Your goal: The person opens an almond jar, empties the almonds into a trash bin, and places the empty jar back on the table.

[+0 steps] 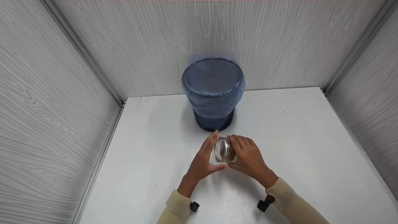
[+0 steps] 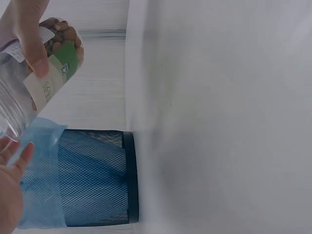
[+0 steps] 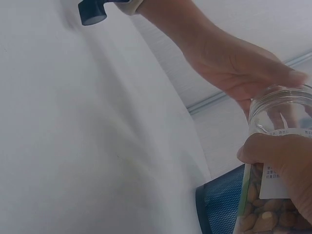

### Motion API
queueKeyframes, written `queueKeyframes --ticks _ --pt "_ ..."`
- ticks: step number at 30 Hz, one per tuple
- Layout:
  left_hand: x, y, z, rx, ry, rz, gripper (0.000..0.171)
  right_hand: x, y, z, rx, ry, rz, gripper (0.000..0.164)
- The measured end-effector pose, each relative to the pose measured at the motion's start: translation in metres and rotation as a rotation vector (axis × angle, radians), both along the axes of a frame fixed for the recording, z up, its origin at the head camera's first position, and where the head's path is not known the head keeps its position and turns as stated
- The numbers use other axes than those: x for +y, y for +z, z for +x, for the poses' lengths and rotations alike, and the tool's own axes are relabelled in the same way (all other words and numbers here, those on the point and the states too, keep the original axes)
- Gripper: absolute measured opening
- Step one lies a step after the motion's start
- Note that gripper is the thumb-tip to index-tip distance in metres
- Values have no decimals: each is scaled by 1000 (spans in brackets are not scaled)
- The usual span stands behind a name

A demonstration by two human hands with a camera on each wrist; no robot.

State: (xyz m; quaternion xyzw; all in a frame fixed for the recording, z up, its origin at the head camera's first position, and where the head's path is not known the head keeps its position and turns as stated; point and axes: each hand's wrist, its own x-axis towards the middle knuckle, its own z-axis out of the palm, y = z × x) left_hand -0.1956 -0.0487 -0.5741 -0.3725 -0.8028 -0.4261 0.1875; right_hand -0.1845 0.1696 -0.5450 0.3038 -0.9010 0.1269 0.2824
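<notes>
My right hand [image 1: 248, 157] grips the body of a clear jar [image 1: 221, 150], which is tilted with its mouth toward the left hand. Brown almond-like nuts [image 3: 265, 222] lie in the jar's bottom end. A green and white label [image 2: 63, 68] wraps its side; the right thumb [image 3: 265, 146] presses across a printed white one. Around the jar's mouth my left hand [image 1: 202, 163] is spread, fingers on the far side and thumb on the near side. Its fingertips [image 2: 25, 151] are right at the glass rim.
Beyond the hands a dark mesh waste bin [image 1: 214, 122] stands against the back wall, lined with a blue plastic bag [image 1: 211, 104]. Both stand on a white table [image 1: 149, 140] enclosed by grey wood-grain panels [image 1: 140, 46] at the back and sides.
</notes>
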Motion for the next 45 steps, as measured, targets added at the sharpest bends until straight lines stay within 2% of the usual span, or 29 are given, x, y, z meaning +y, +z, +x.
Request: queueKeyframes --ticks 9,20,24,32,39,45 --pt "2 0 -1 56 -17 -15 103 0 1 2 10 2 3 109" --pt "5 4 -1 73 3 -15 97 1 -1 1 15 7 -3 109" --pt "6 6 0 54 23 -11 94 1 -1 2 16 5 -2 109" --pt "11 10 4 -34 77 -1 88 2 -1 3 3 -16 18 105" --pt "16 15 8 -77 127 15 86 2 0 2 33 -3 5 105" --pt "18 17 9 -103 141 29 84 2 1 1 23 -8 9 100"
